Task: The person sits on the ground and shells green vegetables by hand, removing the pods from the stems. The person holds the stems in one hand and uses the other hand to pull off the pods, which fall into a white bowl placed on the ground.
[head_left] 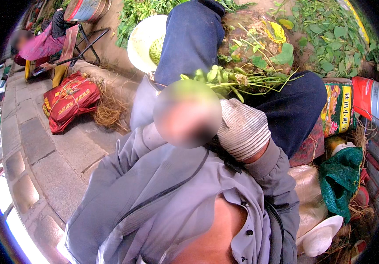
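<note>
A bunch of green bean stalks with plump pods [235, 78] lies across my lap, between my thighs. My right hand [244, 127], in a white striped knit glove, is just below the stalks and close against them. Its fingers are turned inward and hidden by a blurred round patch, so its grip does not show. My left hand [179, 115] is inside that blur, at the end of the grey sleeve on the left. Beyond my left leg stands a white basin [140, 43] with green beans or pods [157, 49] in it, partly hidden by the leg.
Cut bean plants [328, 43] cover the ground ahead and right. Loose leaves [268, 43] lie between my legs. A tied red bag [73, 102] and dry roots [111, 109] lie left, near a folding stool [88, 41] and another person [42, 46]. Right are buckets [369, 97] and green netting [339, 184].
</note>
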Available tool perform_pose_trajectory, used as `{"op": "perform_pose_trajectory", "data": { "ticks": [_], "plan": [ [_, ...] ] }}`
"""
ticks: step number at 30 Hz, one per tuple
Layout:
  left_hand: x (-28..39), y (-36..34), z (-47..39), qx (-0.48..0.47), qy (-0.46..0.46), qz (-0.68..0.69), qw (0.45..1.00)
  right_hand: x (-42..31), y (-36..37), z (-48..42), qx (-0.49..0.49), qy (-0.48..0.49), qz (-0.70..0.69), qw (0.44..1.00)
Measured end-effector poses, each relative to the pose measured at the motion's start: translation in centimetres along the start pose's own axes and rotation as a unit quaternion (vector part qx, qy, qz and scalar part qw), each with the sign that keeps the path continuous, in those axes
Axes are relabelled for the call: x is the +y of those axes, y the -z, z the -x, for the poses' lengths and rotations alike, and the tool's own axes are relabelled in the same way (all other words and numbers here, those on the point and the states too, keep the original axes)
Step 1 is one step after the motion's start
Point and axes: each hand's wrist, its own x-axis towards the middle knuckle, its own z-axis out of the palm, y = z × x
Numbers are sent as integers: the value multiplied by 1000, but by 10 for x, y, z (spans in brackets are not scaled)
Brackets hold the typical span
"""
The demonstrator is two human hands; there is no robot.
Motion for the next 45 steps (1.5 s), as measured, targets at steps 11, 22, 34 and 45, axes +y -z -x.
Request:
{"op": "perform_pose_trajectory", "data": {
  "ticks": [11, 22, 34, 45],
  "plan": [
    [0, 0, -1, -57, 36, 251, 966, 12, 1, 7, -88, -210, -395, 890],
    [10, -12, -3, -2, 8, 241, 971, 11, -3, 16, -97, -137, -274, 947],
    [11, 0, -2, -39, 38, 221, 974, 20, -7, 11, -117, -130, -371, 912],
    [4, 0, -4, -66, 3, 127, 990, 26, -6, 9, -162, -165, -461, 857]
  ]
}}
